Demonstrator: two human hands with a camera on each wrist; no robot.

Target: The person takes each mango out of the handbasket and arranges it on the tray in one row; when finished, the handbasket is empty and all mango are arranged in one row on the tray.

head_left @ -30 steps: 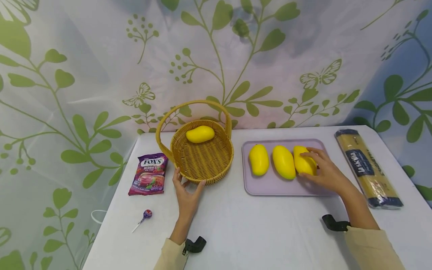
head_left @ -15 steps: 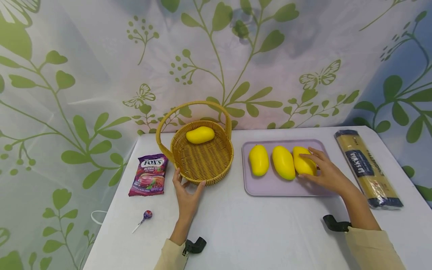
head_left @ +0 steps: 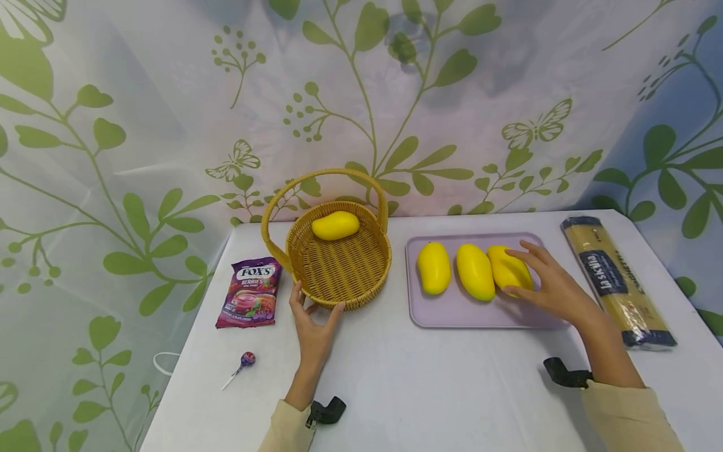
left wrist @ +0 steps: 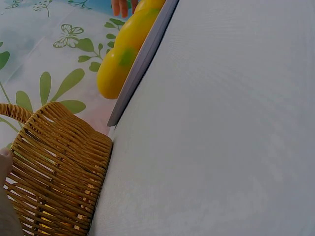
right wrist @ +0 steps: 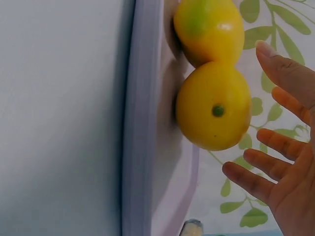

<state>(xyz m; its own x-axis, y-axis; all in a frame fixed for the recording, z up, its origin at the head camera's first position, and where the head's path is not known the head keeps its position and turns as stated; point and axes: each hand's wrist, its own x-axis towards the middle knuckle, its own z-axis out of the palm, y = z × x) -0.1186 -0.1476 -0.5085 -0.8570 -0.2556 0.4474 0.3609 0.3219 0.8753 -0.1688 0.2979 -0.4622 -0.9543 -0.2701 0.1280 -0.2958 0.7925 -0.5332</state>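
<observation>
On the lilac tray [head_left: 452, 319] lie three yellow mangoes: a left one [head_left: 433, 269], a middle one [head_left: 476, 272] and a right one [head_left: 507, 266]. My right hand [head_left: 556, 292] hovers round the right mango with fingers spread. In the right wrist view a gap shows between that hand's fingers [right wrist: 248, 183] and the mango [right wrist: 209, 105], whose green stem end faces the camera. My left hand [head_left: 312, 336] rests spread against the near side of the wicker basket [head_left: 369, 294], with a thumb tip [left wrist: 5, 153] on its outer wall. Another mango [head_left: 335, 225] lies inside the basket.
Left of the basket lies a purple candy bag [head_left: 250, 292], with a lollipop [head_left: 243, 364] nearer me. A spaghetti pack [head_left: 615, 282] lies right of the tray. The basket's tall handle [head_left: 323, 171] stands upright before the patterned backdrop [head_left: 429, 113].
My right hand has drawn slightly right, its fingers parting from the right mango, which stays on the tray. The left hand and basket have not moved.
</observation>
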